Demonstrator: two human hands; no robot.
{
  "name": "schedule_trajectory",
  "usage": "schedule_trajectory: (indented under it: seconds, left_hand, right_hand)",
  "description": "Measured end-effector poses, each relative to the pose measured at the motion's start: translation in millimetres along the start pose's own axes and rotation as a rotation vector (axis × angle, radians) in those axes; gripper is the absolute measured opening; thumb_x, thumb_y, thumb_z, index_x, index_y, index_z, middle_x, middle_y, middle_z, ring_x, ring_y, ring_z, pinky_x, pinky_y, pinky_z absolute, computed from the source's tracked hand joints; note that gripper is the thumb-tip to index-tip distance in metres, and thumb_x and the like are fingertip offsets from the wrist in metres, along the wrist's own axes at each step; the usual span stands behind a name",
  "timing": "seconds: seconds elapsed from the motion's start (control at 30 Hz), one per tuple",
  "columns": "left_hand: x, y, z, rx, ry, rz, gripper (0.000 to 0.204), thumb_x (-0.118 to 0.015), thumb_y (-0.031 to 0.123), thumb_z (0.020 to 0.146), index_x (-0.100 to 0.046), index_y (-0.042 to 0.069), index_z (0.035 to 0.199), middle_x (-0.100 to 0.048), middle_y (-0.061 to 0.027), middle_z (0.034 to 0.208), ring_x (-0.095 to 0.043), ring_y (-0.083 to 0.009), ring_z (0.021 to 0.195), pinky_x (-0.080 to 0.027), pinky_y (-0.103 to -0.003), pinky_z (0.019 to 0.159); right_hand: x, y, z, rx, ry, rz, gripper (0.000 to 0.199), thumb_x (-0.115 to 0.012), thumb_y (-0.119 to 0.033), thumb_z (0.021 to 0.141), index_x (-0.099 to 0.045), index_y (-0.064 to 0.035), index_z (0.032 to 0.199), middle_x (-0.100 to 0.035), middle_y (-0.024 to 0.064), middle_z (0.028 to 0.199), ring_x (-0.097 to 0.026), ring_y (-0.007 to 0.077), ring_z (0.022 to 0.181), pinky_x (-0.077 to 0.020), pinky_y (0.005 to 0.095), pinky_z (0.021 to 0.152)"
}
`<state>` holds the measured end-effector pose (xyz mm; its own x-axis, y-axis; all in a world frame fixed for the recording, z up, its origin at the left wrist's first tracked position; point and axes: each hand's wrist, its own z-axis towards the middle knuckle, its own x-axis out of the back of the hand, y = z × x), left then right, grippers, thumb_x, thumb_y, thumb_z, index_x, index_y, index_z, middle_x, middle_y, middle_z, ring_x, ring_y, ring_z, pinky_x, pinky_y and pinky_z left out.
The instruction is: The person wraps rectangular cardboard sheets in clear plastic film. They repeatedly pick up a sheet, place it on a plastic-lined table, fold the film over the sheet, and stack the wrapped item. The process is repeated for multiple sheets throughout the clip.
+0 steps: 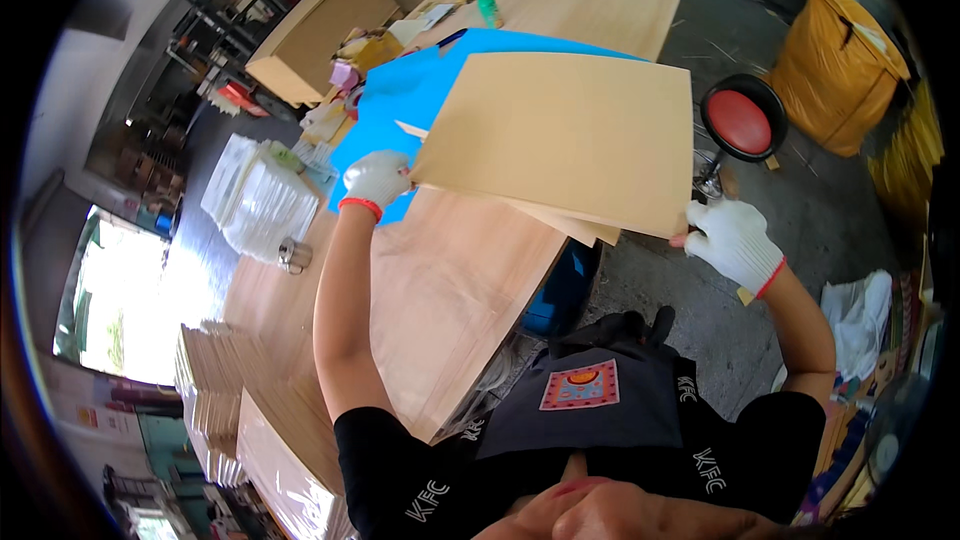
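Tan cardboard sheet [565,140] is up off the table, flat and wide between my gloved hands. My left hand [378,180] is closed on its left edge, just above the blue sheet [420,90] on the wooden table [450,280]. My right hand [735,238] pinches the near right corner, out past the table edge over the grey floor. A second sheet edge peeks out beneath the first. Beyond the right edge stands a red stool [740,122], near but not touching. Left of the table, a white stack [258,198] sits well apart.
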<state>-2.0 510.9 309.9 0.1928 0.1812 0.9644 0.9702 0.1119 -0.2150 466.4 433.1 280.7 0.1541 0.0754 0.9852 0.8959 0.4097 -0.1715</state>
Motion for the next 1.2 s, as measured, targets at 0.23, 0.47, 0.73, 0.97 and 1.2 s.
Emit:
schedule_trajectory:
  seconds: [0.23,0.47,0.73,0.97,1.2]
  left_hand:
    - [-5,-1,-5,0.068,-0.004,0.010,0.018,-0.070,0.029,0.074,-0.067,0.015,0.085,-0.068,-0.0077,0.090,-0.065,-0.0269,0.088,-0.051,-0.041,0.069]
    - [-43,-57,9,0.072,0.024,-0.502,0.041,-0.060,0.029,0.083,-0.056,0.014,0.121,-0.064,-0.0083,0.111,-0.063,-0.0227,0.098,-0.052,-0.039,0.073]
    - [-74,-27,34,0.080,-0.420,-1.698,0.049,-0.045,0.036,0.095,-0.046,0.002,0.131,-0.064,-0.0156,0.112,-0.067,-0.0250,0.085,-0.055,-0.036,0.066]
    - [-105,-26,50,-0.026,-0.342,-1.815,0.040,-0.052,0.021,0.093,-0.048,0.003,0.129,-0.066,-0.0071,0.101,-0.065,-0.0141,0.076,-0.053,-0.029,0.056]
    - [-76,-8,-26,-0.202,0.051,-1.935,0.044,-0.058,0.024,0.092,-0.049,0.000,0.126,-0.066,-0.0063,0.100,-0.065,-0.0123,0.078,-0.051,-0.025,0.056]
  right_hand:
    - [-3,3,2,0.041,0.028,-0.011,0.037,-0.063,-0.041,0.077,-0.059,-0.0041,0.078,-0.061,0.0161,0.063,-0.063,0.0339,0.062,-0.0471,0.0447,0.055]
    - [18,29,6,-0.034,-0.015,0.334,0.035,-0.063,-0.038,0.081,-0.057,-0.0057,0.071,-0.060,0.0098,0.057,-0.064,0.0263,0.059,-0.0458,0.0378,0.055]
    - [-16,62,89,-0.518,-0.265,1.707,0.050,-0.056,-0.045,0.090,-0.051,-0.0081,0.125,-0.063,0.0096,0.106,-0.064,0.0193,0.088,-0.0525,0.0319,0.072]
    - [-58,87,110,-0.243,-0.158,1.724,0.057,-0.064,-0.032,0.087,-0.045,-0.0030,0.132,-0.057,0.0080,0.122,-0.060,0.0173,0.104,-0.0506,0.0324,0.086]
    - [-32,72,103,-0.094,0.016,1.607,0.045,-0.058,-0.017,0.089,-0.047,0.0014,0.129,-0.060,0.0098,0.116,-0.059,0.0161,0.103,-0.0481,0.0288,0.086]
